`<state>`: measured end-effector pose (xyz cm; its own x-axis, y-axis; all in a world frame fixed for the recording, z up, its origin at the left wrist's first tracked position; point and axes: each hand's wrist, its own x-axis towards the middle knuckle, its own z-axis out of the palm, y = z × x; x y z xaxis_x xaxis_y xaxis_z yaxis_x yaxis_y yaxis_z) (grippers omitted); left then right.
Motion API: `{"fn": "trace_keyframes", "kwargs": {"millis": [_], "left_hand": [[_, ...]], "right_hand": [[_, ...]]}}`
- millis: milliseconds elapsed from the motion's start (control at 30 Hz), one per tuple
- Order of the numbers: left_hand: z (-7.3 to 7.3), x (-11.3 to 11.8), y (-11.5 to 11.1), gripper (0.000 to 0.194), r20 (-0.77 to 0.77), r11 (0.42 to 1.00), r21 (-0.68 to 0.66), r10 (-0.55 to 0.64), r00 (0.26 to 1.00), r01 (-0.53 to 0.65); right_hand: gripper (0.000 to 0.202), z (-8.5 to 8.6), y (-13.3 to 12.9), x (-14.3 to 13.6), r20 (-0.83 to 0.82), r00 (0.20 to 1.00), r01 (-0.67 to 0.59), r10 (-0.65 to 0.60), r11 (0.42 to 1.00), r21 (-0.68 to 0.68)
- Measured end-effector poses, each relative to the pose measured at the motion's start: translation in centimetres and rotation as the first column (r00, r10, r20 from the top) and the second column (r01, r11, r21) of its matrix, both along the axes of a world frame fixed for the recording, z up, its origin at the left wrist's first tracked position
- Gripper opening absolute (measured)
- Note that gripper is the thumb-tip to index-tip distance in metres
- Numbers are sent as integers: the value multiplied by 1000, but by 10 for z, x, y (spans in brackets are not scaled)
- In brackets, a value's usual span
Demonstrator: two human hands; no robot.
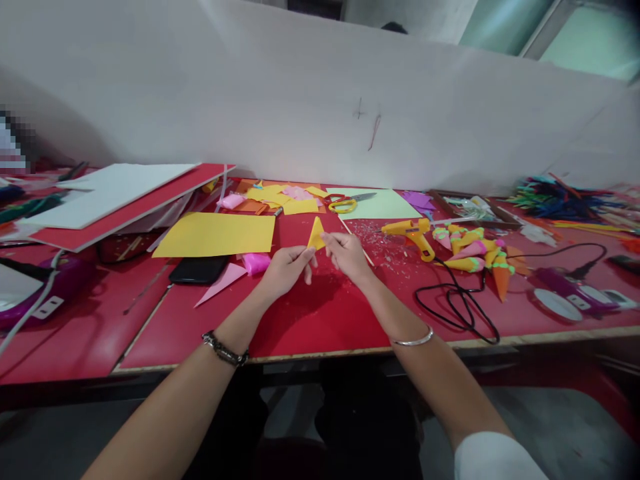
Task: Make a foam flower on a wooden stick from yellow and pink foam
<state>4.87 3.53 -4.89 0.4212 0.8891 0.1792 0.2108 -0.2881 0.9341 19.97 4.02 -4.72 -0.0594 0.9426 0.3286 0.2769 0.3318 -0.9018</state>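
Observation:
A small yellow paper triangle [317, 233], perhaps partly rolled, is pinched between my two hands above the red table. My left hand [290, 268] grips its lower left corner with thumb and fingertips. At its right edge, the fingers of my right hand [346, 253] are closed on it. Left of my hands lies a larger yellow sheet [220, 233], partly over a black phone [199, 270]. Beside the phone are a pink paper triangle [223, 281] and a bright pink bundle [257, 263]. A yellow glue gun [411, 233] rests right of my right hand.
Scissors [345, 203] lie on a pale green sheet [385, 205] at the back. Several finished paper cones [467, 250] are heaped right of the glue gun, near its looped black cable [463, 310]. White and red boards [115, 190] stack at left. A wall bounds the table's back.

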Motion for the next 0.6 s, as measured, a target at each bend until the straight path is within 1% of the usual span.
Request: {"fn": "trace_keyframes", "kwargs": {"millis": [133, 233, 300, 367, 400, 433, 500, 533, 567, 600], "left_hand": [[-1, 2, -2, 46, -14, 994, -103, 46, 999, -47], [1, 0, -3, 50, -67, 992, -98, 73, 995, -80], [3, -7, -3, 51, -97, 994, -39, 101, 990, -105], [6, -17, -1, 47, -149, 981, 112, 172, 974, -156], [7, -22, 1, 42, -189, 958, 225, 225, 956, -181], [8, -28, 3, 36, -234, 918, 346, 284, 930, -193], [9, -38, 6, 22, -308, 810, 555, 413, 857, -191], [8, -42, 8, 19, -338, 757, 627, 476, 812, -183], [6, -46, 10, 24, -363, 712, 679, 536, 763, -177], [3, -49, 12, 32, -389, 679, 713, 590, 708, -174]], "right_hand": [[47, -1, 1, -1, -9, 1000, -4, 4, 1000, -9], [46, -1, 3, 0, -28, 999, -27, 26, 999, -42], [45, -1, 4, 3, -71, 997, 13, -18, 998, -62], [46, 1, 6, 6, -124, 987, 97, -106, 992, -77], [48, 3, 7, 7, -142, 980, 129, -140, 988, -89], [51, 4, 7, 9, -152, 975, 148, -162, 984, -104], [56, 6, 8, 11, -153, 974, 147, -167, 980, -136], [57, 6, 8, 11, -149, 976, 136, -158, 980, -147], [58, 6, 8, 12, -146, 978, 127, -149, 981, -150], [59, 5, 9, 12, -146, 978, 125, -146, 982, -143]]}}
